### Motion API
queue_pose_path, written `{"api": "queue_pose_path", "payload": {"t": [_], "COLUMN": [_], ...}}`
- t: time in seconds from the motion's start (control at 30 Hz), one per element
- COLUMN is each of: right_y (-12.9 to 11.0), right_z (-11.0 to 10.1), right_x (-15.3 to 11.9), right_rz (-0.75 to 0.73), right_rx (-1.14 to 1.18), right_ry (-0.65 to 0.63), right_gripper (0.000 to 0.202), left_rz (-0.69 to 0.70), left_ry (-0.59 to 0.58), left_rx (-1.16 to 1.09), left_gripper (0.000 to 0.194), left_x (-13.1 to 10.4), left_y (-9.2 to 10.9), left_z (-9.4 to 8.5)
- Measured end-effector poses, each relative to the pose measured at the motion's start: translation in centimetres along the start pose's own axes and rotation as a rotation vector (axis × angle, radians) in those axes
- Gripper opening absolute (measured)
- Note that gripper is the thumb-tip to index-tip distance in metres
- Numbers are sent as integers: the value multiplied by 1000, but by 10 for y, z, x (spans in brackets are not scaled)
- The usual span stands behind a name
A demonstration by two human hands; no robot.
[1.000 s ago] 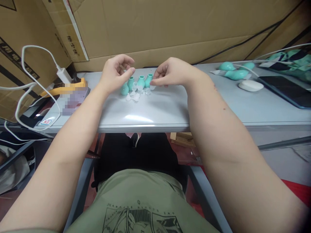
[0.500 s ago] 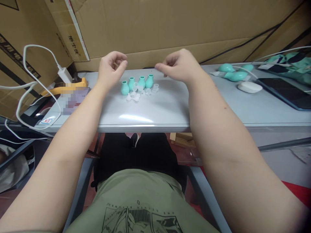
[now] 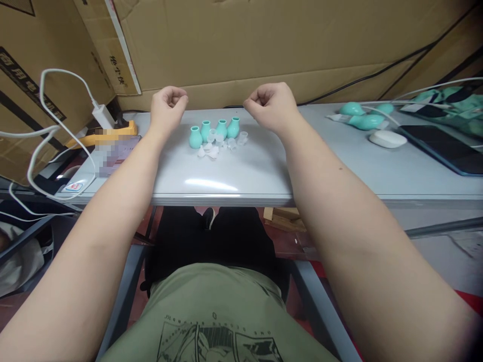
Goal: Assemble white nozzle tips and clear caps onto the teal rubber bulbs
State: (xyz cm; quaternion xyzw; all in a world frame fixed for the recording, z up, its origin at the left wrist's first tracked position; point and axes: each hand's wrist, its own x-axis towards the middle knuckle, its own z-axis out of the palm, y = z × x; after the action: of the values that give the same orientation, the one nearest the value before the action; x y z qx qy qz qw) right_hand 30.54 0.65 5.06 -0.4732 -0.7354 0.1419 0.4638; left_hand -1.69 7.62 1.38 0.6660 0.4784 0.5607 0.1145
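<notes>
My left hand (image 3: 168, 105) hovers over the back of the table, left of the small vases, its fingers curled in with the thumb close to them. On the other side, my right hand (image 3: 270, 104) is likewise closed, thumb against the bent fingers. Nothing shows in either hand. Between and below them, several turquoise pear-shaped bottles (image 3: 195, 138) with open necks stand upright in a slanting row. Small translucent plastic caps (image 3: 243, 138) and whitish funnel-like pieces (image 3: 209, 151) lie in front of the bottles. Neither hand touches any of these.
Turquoise bulbs (image 3: 364, 120) lie at the right beside a white mouse-like object (image 3: 388, 139) and a dark phone (image 3: 445, 147). A yellow power strip (image 3: 128, 128) with a white charger (image 3: 103, 116) and cables sits left. Cardboard (image 3: 226, 50) walls the table's back.
My left hand has shifted slightly left and its fingers have curled in more. The right hand's thumb and fingers have drawn together. The bottles and caps stay in place.
</notes>
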Motion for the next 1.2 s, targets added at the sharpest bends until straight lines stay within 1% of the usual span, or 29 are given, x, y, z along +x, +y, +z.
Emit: {"api": "queue_pose_path", "payload": {"t": [0.13,0.27,0.37,0.43,0.5,0.63,0.73,0.8,0.93,1.03,1.1,1.13,1.17,1.2], "right_y": [6,4,-1,-3,-5,-8,-13,-18,-34,-52,-64,-69,-72,-73], "right_z": [1,0,-5,-8,-10,-10,-8,-7,-5,-9,-11,-11,-10,-9], "right_x": [1,0,-3,-6,-7,-8,-11,-13,-12,-2,7,10,13,14], "right_rz": [22,-4,-24,-23,-27,-31,-36,-50,-74,-131,-167,-189,-208,-225], "right_rx": [79,48,24,3,-9,-28,-51,-53,-5,16,4,-16,-39,-47], "right_ry": [-11,2,-63,-109,-125,-136,-141,-151,-167,-238,-339,-409,-444,-440], "right_gripper": [53,52,51,49,48,45,43,43,42,42,39,35,34,35], "left_rz": [-8,-1,-3,-12,-10,70,99,96,79,72,87,95,99,100], "left_ry": [-15,14,7,-6,-8,14,14,4,16,39,31,23,17,12], "left_rx": [7,7,-15,-25,-32,-24,-22,-25,10,39,45,48,52,58], "left_gripper": [77,77,89,92,84,55,48,45,31,22,18,17,15,14], "left_x": [0,4,7,7,6,4,4,5,5,3,0,-1,-1,-2], "left_y": [-1,-8,-13,-15,-16,-18,-23,-26,-26,-22,-19,-18,-18,-17], "left_z": [-1,4,7,7,7,6,7,7,7,6,5,4,3,2]}}
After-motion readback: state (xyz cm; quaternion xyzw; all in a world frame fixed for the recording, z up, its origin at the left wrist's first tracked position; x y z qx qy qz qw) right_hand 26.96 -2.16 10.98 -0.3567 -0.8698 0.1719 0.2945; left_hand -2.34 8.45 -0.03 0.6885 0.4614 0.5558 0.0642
